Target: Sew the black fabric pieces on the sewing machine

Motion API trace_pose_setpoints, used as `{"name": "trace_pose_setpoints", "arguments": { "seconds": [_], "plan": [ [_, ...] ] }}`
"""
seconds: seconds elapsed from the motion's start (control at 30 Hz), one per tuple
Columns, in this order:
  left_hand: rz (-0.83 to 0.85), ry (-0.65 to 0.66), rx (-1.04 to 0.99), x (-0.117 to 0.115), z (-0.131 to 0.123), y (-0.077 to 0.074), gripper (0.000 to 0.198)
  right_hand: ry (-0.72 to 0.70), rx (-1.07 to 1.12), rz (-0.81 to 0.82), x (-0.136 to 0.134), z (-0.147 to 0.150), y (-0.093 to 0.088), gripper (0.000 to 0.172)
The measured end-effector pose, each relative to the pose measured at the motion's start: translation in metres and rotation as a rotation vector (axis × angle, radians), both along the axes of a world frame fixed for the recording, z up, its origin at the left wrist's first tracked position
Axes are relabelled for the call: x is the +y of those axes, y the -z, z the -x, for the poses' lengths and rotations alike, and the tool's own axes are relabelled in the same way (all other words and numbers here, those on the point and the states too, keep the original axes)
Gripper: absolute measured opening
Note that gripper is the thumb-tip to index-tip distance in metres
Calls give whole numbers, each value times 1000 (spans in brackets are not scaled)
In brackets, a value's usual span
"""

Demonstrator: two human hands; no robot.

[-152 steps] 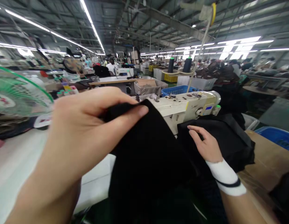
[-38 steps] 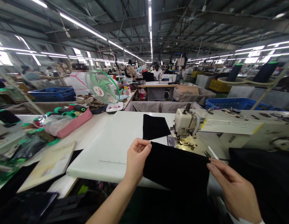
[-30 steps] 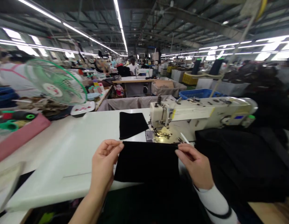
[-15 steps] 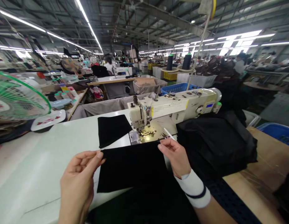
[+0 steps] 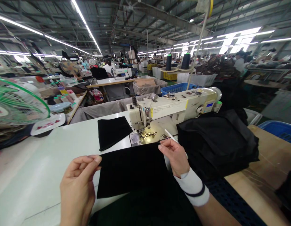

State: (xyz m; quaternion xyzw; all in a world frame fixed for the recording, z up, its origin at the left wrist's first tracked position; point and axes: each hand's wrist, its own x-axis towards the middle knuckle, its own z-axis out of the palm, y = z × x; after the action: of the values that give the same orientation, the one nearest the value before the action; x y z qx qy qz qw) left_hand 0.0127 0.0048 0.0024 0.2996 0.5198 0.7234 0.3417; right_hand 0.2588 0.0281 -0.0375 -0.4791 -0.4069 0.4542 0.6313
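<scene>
A black fabric panel [image 5: 131, 169] is stretched between my two hands, just in front of the sewing machine's needle area. My left hand [image 5: 81, 179] pinches its upper left corner between thumb and fingers. At the upper right corner, my right hand [image 5: 175, 155], with a white wristband on the wrist, pinches the edge. The sewing machine [image 5: 169, 108] stands beyond, its lamp lighting the needle plate [image 5: 149, 135]. Left of the needle, a second black fabric piece [image 5: 113, 131] lies flat on the white table [image 5: 72, 141]. A white pointed tool [image 5: 170, 135] lies just past my right hand.
Black fabric is heaped [image 5: 218, 141] right of the machine. A green fan [image 5: 20, 102] stands at the left, near a white flowered tray [image 5: 48, 124]. Behind the machine are a blue basket [image 5: 178, 88] and two dark thread cones [image 5: 186, 61]. Other people work farther back.
My left hand and the panel's left corner have dropped slightly. My right hand keeps its pinch with little movement. The whole view has shifted a little.
</scene>
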Motion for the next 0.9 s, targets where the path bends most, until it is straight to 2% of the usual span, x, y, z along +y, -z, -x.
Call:
{"name": "trace_pose_setpoints", "arguments": {
  "seconds": [0.17,0.23,0.3,0.4,0.47,0.53,0.6,0.63,0.67,0.73,0.8,0.83,0.9],
  "plan": [
    [-1,8,29,1,0,2,32,-7,-12,-42,4,-1,1,24],
    [-18,1,66,0,4,-4,32,-57,-25,-87,3,-2,-3,24],
    [-76,-3,153,1,10,-19,32,-175,-60,-146,-3,-2,-11,23],
    [-187,33,437,10,21,-57,29,-371,-184,-256,-21,6,-20,28],
    [-190,116,720,28,24,-79,25,-446,-279,-315,-35,14,-18,29],
    [-108,272,996,56,20,-84,20,-460,-363,-342,-48,23,-7,24],
    [18,484,1161,87,9,-67,10,-419,-443,-349,-56,29,14,13],
    [87,573,1187,102,2,-50,11,-394,-481,-352,-58,31,26,9],
    [102,608,1184,115,-6,-31,12,-371,-518,-357,-58,30,38,6],
    [115,648,1167,133,-21,11,13,-344,-601,-391,-55,26,60,7],
    [107,649,1136,139,-33,45,14,-316,-710,-476,-49,17,75,11],
    [101,641,1121,140,-37,58,15,-300,-768,-534,-47,12,79,15],
    [85,617,1095,138,-40,72,15,-286,-868,-650,-43,3,82,20]
  ]
}}
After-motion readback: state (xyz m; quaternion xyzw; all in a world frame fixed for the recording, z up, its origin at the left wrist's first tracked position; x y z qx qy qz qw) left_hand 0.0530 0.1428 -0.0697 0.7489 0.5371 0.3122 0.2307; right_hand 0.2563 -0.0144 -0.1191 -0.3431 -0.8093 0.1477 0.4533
